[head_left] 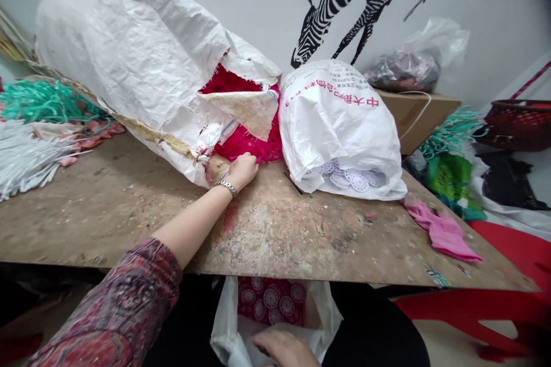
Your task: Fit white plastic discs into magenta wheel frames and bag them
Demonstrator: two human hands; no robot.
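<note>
Magenta plastic mesh (247,143) was clamped in the left grip (241,172), at the mouth of a torn woven sack (129,51) on the wooden counter (129,212) — below, the right grip (284,348) sat in a white plastic bag (228,338), its hold unclear.

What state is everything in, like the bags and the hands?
Left hand: resting on the pink mesh.
Right hand: at the mouth of the plastic bag.
Plastic bag: open, red mesh with white discs inside.
White woven sack: torn open, pink mesh spilling out.
Printed white sack: open, white discs showing.
Pink cloth: crumpled.
</note>
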